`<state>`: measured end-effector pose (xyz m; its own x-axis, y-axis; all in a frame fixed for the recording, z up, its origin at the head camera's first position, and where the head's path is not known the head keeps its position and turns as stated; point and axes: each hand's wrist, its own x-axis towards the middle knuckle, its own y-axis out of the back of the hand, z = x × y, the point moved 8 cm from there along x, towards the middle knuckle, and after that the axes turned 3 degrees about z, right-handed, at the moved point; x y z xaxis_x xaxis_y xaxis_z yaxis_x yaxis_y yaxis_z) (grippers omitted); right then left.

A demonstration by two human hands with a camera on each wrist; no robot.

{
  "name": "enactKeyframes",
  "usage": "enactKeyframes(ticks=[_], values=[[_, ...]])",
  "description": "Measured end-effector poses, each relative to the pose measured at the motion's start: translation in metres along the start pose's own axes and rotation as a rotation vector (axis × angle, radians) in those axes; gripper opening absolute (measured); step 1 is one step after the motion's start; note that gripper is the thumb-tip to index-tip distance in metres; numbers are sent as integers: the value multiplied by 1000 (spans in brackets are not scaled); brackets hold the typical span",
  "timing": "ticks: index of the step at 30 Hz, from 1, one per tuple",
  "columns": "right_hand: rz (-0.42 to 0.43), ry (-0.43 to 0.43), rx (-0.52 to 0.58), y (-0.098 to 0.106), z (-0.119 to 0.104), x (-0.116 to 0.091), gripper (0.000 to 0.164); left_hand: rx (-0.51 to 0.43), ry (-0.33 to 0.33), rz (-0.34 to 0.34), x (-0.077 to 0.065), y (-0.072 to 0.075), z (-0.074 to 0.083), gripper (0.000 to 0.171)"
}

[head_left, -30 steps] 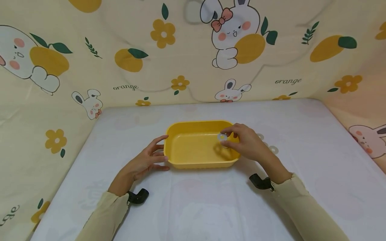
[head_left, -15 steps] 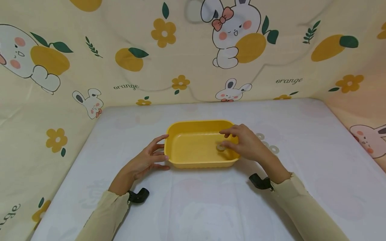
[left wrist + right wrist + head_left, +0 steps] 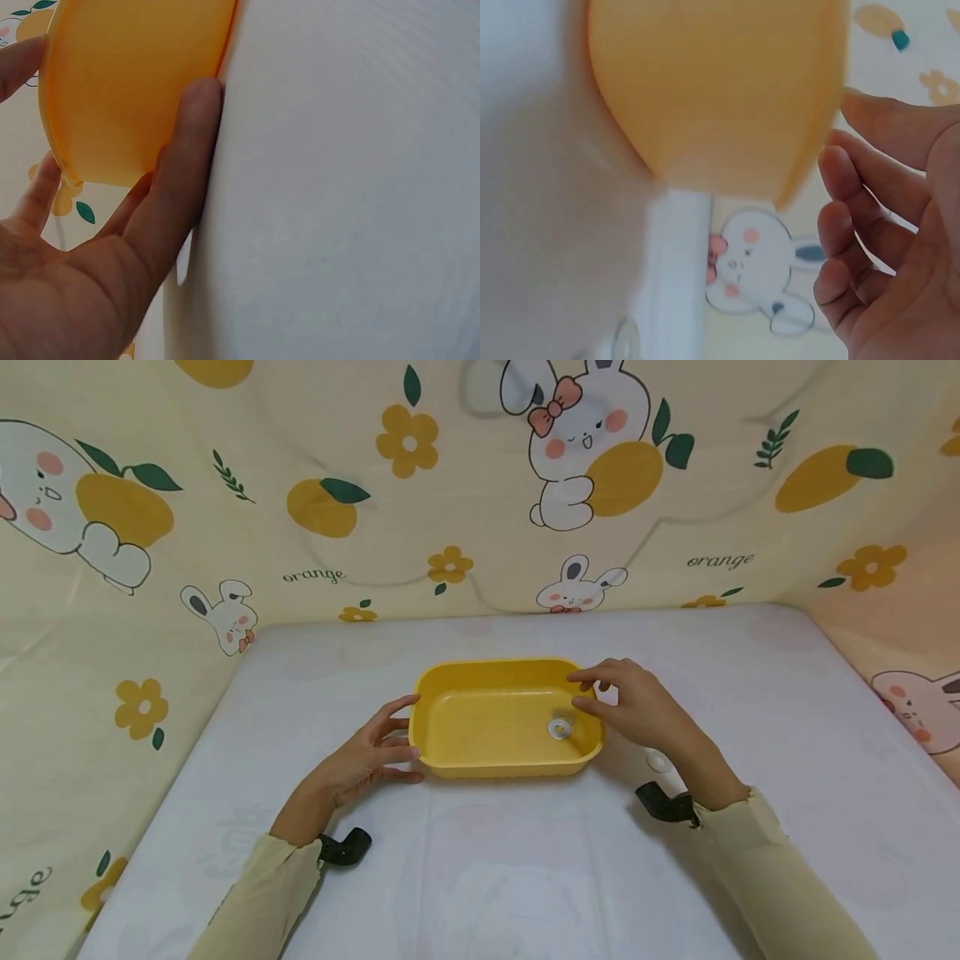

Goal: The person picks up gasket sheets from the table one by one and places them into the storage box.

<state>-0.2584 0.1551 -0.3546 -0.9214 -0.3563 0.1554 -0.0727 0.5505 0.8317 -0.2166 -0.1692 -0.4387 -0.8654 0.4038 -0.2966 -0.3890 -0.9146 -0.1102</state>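
A yellow plastic tray (image 3: 480, 731) stands on the white-covered table. My left hand (image 3: 363, 764) rests against its left end with extended, spread fingers; in the left wrist view, those fingers (image 3: 196, 124) lie along the tray's outer wall (image 3: 127, 82). A flat washer-like ring (image 3: 559, 728) lies on the tray floor near the right end. Above the right rim is my right hand (image 3: 641, 706), its fingers loosely bent and nothing between them. The right wrist view has that hand (image 3: 889, 225) beside the tray's end wall (image 3: 720, 97).
A pale ring (image 3: 658, 760) lies on the table (image 3: 487, 877) right of the tray, under my right wrist; the forearm hides the spot around it. A patterned cloth (image 3: 465, 485) hangs as a backdrop behind the table and along both sides.
My right hand has let go of the ring, which dropped onto the tray floor, and has drawn back to the right over the rim. The left hand stays put.
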Motion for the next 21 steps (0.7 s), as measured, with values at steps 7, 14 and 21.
enactKeyframes(ticks=[7,14,21], values=[[-2,-76,-19,20,29,-3,38,5,7,8,0,0,0,85],[-26,-182,-35,29,64,-7,41,17,18,25,0,0,0,83],[-143,-272,-33,17,89,-10,41,29,20,33,1,1,-2,82]])
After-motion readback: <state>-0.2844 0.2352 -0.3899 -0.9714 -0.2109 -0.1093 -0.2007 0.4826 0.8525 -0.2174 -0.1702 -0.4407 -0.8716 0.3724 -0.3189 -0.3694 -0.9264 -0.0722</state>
